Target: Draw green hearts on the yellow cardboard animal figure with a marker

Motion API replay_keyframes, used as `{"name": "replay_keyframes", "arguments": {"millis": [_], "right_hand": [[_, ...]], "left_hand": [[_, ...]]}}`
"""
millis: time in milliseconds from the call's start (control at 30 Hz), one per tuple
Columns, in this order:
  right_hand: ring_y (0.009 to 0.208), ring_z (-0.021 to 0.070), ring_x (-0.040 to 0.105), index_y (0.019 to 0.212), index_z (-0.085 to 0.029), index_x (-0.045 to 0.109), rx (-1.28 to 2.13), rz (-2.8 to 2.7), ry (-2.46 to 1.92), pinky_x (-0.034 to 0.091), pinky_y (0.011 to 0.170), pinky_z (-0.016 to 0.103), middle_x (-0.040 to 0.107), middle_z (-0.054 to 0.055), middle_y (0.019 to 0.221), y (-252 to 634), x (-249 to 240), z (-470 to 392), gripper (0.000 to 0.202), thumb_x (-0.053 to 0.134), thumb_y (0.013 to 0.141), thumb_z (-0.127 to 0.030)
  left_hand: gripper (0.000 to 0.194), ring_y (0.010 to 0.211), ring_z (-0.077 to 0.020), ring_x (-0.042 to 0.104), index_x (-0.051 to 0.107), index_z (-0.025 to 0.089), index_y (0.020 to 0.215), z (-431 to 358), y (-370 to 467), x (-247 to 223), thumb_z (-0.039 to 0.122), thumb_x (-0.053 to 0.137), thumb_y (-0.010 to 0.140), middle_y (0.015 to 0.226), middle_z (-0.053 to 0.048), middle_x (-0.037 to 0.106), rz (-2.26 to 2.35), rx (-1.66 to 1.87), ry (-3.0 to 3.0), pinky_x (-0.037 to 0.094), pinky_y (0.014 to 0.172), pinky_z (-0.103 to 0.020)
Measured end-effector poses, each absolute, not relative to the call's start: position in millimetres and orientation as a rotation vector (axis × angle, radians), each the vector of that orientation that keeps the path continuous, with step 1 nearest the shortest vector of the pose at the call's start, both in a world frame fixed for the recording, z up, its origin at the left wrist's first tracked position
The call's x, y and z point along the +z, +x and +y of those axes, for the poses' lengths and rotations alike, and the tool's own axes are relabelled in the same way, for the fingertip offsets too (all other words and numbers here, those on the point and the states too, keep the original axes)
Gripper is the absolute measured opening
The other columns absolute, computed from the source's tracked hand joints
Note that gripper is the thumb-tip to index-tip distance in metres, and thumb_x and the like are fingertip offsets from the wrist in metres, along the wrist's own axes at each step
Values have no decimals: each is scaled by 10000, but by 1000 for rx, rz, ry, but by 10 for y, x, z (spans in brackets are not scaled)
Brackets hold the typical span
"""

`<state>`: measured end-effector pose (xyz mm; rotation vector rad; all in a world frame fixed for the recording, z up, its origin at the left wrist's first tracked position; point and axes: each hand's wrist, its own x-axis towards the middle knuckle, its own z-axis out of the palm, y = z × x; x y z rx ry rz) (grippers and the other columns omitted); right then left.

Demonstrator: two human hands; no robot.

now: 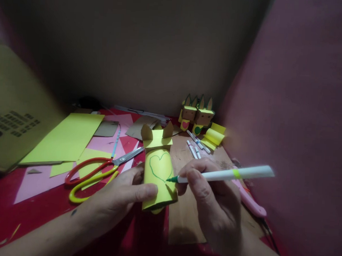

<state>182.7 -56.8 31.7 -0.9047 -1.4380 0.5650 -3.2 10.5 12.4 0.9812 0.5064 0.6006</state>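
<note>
My left hand [131,190] grips a yellow paper figure [155,189], a tube body topped by a boxy head with brown cardboard ears. On the tube's front runs a green heart outline. In my right hand [213,197] is a green felt-tip marker [222,174], its tip at the bottom of the heart. Left of the figure lie scissors [97,172] with one red and one yellow handle, their blades pointing toward it.
Two finished-looking cardboard figures [198,116] stand at the back right, beside a folded yellow paper piece [214,136]. Several markers [197,146] lie before them. A pink glue gun [250,199] rests at right. Yellow sheets [65,138] cover the left. Walls rise behind and at right.
</note>
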Motion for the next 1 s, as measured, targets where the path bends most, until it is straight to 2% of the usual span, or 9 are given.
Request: {"name": "replay_keyframes", "arguments": {"millis": [100,200,300,400,500,600,767,867,1000], "right_hand": [[632,86,595,942,-255,712,540,-1373,-887,519,576,199,634,-44,744,1819,292,-550,189,600,1074,-332],[684,96,660,1018,-284,725,515,-1240,-855,564,649,216,686,-47,767,1804,281,-491,166,613,1068,-396],[623,93,667,1045,-278,724,484,-1137,-915,577,628,219,705,-55,712,1803,289,-382,146,623,1057,-383],[595,91,656,983,-256,714,470,-1061,-987,587,605,219,727,-45,725,1831,268,-265,114,651,1023,-342],[695,114,713,1005,-257,686,624,-1025,-986,605,641,242,784,-12,871,1861,207,-201,113,647,1019,-363],[709,118,719,1034,-261,675,730,-1014,-968,594,666,257,789,-7,904,1864,163,-206,152,642,1029,-410],[676,129,664,1037,-268,730,629,-1014,-843,558,667,291,734,-20,796,1846,187,-308,268,561,1066,-475],[746,145,679,999,-271,778,503,-1109,-870,554,738,316,711,-15,790,1828,183,-412,269,540,1080,-369],[743,162,728,1078,-286,751,374,-1241,-762,580,679,302,759,-14,830,1755,89,-551,160,608,1017,-250]], "left_hand": [[662,1311,-421,653,700,140,1388,92,-46,130,373,913,806,1359,-200,745,510,595,988,523,1091,-489],[596,1316,-404,649,706,151,1376,90,-44,138,312,879,830,1361,-181,746,503,607,1008,531,1078,-468],[589,1284,-384,673,698,188,1377,90,-33,142,235,856,812,1343,-147,758,502,601,974,557,1040,-454],[707,1277,-410,671,666,175,1405,84,-31,154,261,891,741,1322,-160,762,491,602,967,561,1037,-473],[816,1239,-411,689,599,196,1460,79,-52,175,247,910,707,1336,-163,752,531,575,994,580,996,-479],[896,1248,-404,673,535,211,1492,78,-95,201,267,941,696,1398,-165,707,526,630,1111,585,969,-457],[763,1201,-371,649,580,206,1383,125,-154,215,268,927,706,1298,-130,714,624,713,1319,570,868,-385],[724,1060,-331,673,586,172,1298,190,-152,202,276,943,676,1189,-129,729,685,754,1367,557,803,-372],[596,1064,-331,691,596,167,1223,218,-116,224,225,889,708,1142,-115,749,634,756,1393,558,877,-411]]}}
